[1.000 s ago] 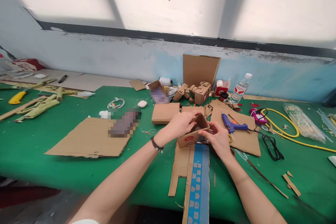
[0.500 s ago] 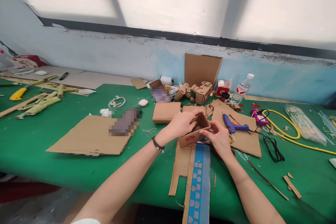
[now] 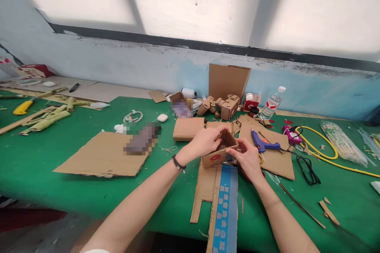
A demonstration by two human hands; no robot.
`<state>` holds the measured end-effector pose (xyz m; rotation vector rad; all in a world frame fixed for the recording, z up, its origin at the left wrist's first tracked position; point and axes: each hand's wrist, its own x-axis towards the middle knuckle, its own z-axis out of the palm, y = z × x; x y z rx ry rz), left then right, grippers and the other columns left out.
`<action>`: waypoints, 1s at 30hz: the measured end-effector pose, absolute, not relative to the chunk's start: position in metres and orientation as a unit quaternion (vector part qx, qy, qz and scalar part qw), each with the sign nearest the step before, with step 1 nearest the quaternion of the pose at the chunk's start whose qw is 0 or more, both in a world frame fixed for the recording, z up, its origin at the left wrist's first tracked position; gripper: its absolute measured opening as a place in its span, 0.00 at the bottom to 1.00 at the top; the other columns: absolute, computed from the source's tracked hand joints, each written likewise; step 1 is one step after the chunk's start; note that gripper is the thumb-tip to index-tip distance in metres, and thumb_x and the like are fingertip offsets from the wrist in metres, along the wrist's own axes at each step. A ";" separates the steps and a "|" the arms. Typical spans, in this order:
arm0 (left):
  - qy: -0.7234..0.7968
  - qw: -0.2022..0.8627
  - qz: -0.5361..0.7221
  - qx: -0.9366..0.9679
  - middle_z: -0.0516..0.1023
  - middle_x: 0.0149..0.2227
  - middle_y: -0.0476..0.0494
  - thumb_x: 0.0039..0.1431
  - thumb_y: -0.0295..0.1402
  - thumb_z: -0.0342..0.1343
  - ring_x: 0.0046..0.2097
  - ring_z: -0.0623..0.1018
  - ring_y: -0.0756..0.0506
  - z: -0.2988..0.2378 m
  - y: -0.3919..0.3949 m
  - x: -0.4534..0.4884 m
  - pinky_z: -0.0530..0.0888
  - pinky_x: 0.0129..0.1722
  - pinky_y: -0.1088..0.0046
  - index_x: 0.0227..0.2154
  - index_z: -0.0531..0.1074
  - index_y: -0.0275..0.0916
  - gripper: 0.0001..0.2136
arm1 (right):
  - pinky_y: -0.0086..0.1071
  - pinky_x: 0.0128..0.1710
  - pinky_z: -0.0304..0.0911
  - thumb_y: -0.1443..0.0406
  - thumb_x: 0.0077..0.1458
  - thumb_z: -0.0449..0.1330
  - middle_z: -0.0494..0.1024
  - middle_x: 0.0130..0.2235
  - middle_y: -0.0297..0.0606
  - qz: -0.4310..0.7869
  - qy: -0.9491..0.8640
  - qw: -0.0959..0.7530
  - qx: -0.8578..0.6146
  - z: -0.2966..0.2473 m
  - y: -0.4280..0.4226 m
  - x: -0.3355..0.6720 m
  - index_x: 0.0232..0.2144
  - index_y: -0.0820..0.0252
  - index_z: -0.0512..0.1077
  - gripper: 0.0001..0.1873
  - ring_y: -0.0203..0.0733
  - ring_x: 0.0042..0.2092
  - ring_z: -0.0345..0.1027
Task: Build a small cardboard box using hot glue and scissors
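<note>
Both my hands grip a small open-topped cardboard box point(image 3: 214, 159) with a red print on its near wall. My left hand point(image 3: 204, 140) is closed over its left and far side, some fingertips reaching inside. At the right corner, my right hand point(image 3: 246, 155) pinches the wall between thumb and fingers. Beneath the box lies a cut cardboard piece point(image 3: 204, 182), beside a long blue-printed cardboard strip point(image 3: 225, 209) that reaches past the table's front edge. A blue glue gun point(image 3: 264, 142) rests on a cardboard sheet just right of my right hand.
Behind the box stand a closed cardboard block point(image 3: 189, 129), a cardboard camera model point(image 3: 228, 106) and a water bottle point(image 3: 272, 103). A flat cardboard sheet point(image 3: 97, 154) lies left. To the right are a black cable point(image 3: 308, 170), a yellow cord point(image 3: 329, 154) and a bag of sticks point(image 3: 342, 142).
The view has shifted very slightly. Both hands keep their hold on the box, with hardly any visible movement.
</note>
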<state>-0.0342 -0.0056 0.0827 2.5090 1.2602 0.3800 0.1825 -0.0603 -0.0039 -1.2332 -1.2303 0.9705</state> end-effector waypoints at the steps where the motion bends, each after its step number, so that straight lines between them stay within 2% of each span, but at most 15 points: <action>1: 0.438 0.156 0.135 0.875 0.91 0.57 0.43 0.74 0.30 0.53 0.54 0.91 0.34 0.083 -0.005 -0.034 0.83 0.50 0.61 0.70 0.70 0.48 0.24 | 0.45 0.49 0.85 0.40 0.41 0.85 0.91 0.42 0.42 0.406 -0.520 0.542 -0.520 -0.003 -0.061 0.183 0.44 0.56 0.83 0.37 0.54 0.44 0.87; 7: 0.436 0.165 0.150 0.872 0.92 0.52 0.44 0.72 0.29 0.54 0.49 0.91 0.35 0.081 -0.004 -0.032 0.84 0.49 0.61 0.67 0.73 0.50 0.23 | 0.44 0.49 0.84 0.41 0.45 0.84 0.92 0.44 0.43 0.392 -0.533 0.543 -0.518 -0.004 -0.060 0.183 0.44 0.55 0.83 0.34 0.55 0.45 0.88; 14: 0.432 0.165 0.168 0.871 0.92 0.56 0.42 0.72 0.28 0.53 0.54 0.91 0.34 0.075 -0.003 -0.033 0.85 0.53 0.58 0.66 0.73 0.47 0.22 | 0.42 0.47 0.83 0.42 0.46 0.83 0.90 0.41 0.41 0.378 -0.540 0.550 -0.513 -0.009 -0.058 0.184 0.42 0.55 0.82 0.32 0.55 0.45 0.88; 23: 0.442 0.156 0.163 0.868 0.92 0.57 0.41 0.71 0.28 0.55 0.54 0.91 0.31 0.078 -0.005 -0.031 0.86 0.53 0.54 0.66 0.74 0.47 0.23 | 0.44 0.49 0.85 0.39 0.47 0.82 0.92 0.42 0.42 0.372 -0.545 0.546 -0.517 -0.004 -0.060 0.182 0.43 0.55 0.82 0.33 0.55 0.46 0.89; 30: 0.439 0.170 0.183 0.863 0.92 0.55 0.46 0.69 0.26 0.55 0.52 0.91 0.35 0.078 -0.007 -0.031 0.85 0.51 0.60 0.63 0.77 0.50 0.22 | 0.45 0.49 0.86 0.40 0.46 0.82 0.91 0.42 0.41 0.365 -0.543 0.546 -0.523 -0.004 -0.061 0.184 0.42 0.54 0.82 0.32 0.56 0.45 0.89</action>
